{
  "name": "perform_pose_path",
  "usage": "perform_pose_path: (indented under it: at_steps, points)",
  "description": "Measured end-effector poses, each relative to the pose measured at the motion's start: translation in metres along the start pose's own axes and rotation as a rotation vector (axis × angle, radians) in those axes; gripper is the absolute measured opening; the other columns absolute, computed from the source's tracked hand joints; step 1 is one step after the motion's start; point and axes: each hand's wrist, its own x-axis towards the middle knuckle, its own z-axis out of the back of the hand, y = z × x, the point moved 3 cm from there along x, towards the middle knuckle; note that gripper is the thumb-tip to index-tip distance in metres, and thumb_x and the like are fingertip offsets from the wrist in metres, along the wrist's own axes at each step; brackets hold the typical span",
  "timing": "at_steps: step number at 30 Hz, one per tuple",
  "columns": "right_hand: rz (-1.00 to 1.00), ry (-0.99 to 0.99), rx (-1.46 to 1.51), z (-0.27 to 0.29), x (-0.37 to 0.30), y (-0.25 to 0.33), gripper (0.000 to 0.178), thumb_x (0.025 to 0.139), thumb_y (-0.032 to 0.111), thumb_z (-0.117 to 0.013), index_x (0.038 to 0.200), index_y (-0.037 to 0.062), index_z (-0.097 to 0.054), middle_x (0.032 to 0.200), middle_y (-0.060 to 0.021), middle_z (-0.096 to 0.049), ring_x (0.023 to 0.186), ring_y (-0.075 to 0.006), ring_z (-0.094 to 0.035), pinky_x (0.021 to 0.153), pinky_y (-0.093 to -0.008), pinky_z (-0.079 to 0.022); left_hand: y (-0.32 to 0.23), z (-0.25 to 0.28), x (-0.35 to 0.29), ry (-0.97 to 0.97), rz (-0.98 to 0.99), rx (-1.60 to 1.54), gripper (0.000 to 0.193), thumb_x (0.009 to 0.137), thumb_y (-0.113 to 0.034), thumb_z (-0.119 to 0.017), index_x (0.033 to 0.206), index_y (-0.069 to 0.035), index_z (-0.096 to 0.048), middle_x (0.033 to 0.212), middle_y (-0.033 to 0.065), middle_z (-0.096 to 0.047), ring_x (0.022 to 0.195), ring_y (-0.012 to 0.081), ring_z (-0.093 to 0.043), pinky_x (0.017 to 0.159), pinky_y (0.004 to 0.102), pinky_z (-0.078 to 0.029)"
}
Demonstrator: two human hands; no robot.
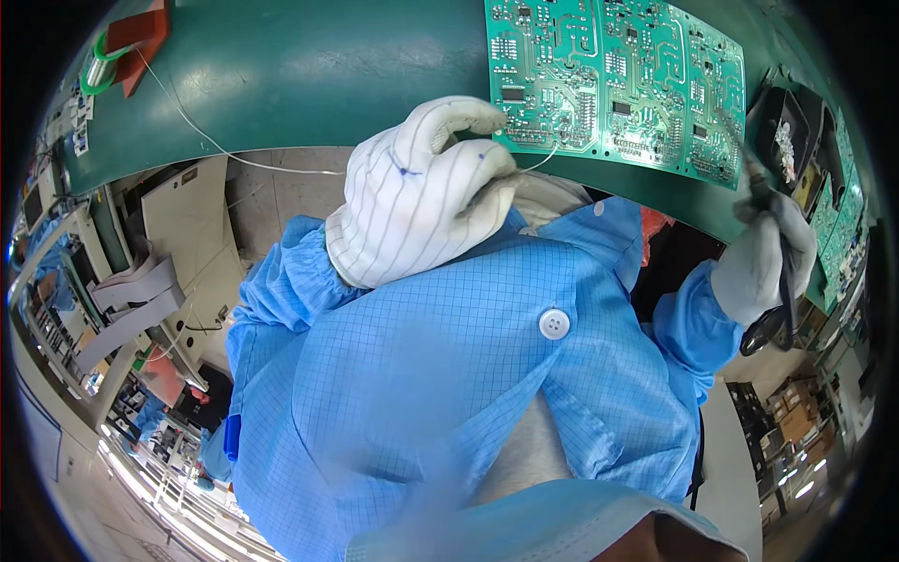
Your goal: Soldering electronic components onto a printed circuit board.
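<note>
My left hand (423, 192), in a white striped glove, is closed around thin solder wire (281, 170). The wire runs from a green-rimmed spool (98, 70) at the far left, through the hand, and its free end pokes out near the board's front edge. A green panel of printed circuit boards (618, 89) lies on the bench, with small dark chips and many solder points. My right hand (768, 248), also gloved, grips a soldering iron (757, 178) by the panel's right corner. Its thin tip is blurred over the panel, and I cannot tell whether it touches.
A red holder (140, 37) carries the spool on the green bench mat (309, 75). At the right are a black stand (777, 112) with silvery bits and more green boards (833, 229). The iron's dark cable (789, 300) hangs below my right hand.
</note>
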Motion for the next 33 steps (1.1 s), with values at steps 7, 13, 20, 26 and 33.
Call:
perform_pose_path:
  at_steps: [7,13,20,26,33]
  points:
    - [0.239,0.666,0.131,-0.045,0.028,0.027,0.023,0.064,0.013,-0.071,0.083,0.0006,-0.069,0.082,-0.0134,-0.072,0.070,-0.0301,-0.066,0.063,-0.0391,-0.053,-0.002,-0.005,0.004,0.062,0.083,0.098,0.020,0.078,-0.014,-0.085,0.091,-0.012,-0.071,0.114,0.0072,-0.069,0.093,0.0212,-0.071,0.072,0.0324,-0.060]
    - [0.233,0.844,0.163,-0.064,0.050,0.027,0.024,0.068,0.016,-0.072,0.086,0.0006,-0.070,0.083,-0.0126,-0.072,0.069,-0.0291,-0.065,0.063,-0.0381,-0.051,-0.001,-0.008,0.002,0.049,0.081,0.118,0.020,0.077,-0.016,-0.086,0.091,-0.013,-0.071,0.115,0.0056,-0.068,0.090,0.0201,-0.070,0.070,0.0320,-0.059]
    - [0.244,0.911,0.137,-0.068,0.055,0.026,0.025,0.070,0.016,-0.073,0.090,0.0002,-0.071,0.083,-0.0127,-0.072,0.069,-0.0282,-0.066,0.064,-0.0375,-0.051,0.003,-0.013,0.003,-0.037,0.024,0.142,0.019,0.076,-0.023,-0.082,0.089,-0.015,-0.071,0.111,0.0020,-0.064,0.078,0.0168,-0.067,0.065,0.0305,-0.055]
    - [0.252,0.892,0.072,-0.070,0.056,0.030,0.025,0.072,0.019,-0.073,0.089,0.0001,-0.072,0.083,-0.0127,-0.072,0.071,-0.0278,-0.067,0.065,-0.0374,-0.052,0.003,-0.013,0.002,-0.014,0.051,0.130,0.019,0.077,-0.023,-0.083,0.089,-0.016,-0.071,0.110,0.0016,-0.064,0.079,0.0163,-0.067,0.065,0.0303,-0.055]
    - [0.218,0.923,0.098,-0.073,0.059,0.029,0.027,0.073,0.022,-0.074,0.089,0.0003,-0.073,0.082,-0.0124,-0.071,0.073,-0.0271,-0.067,0.067,-0.0361,-0.052,0.004,-0.013,0.002,-0.035,0.041,0.136,0.018,0.076,-0.024,-0.083,0.088,-0.016,-0.071,0.110,0.0005,-0.064,0.079,0.0158,-0.067,0.065,0.0300,-0.055]
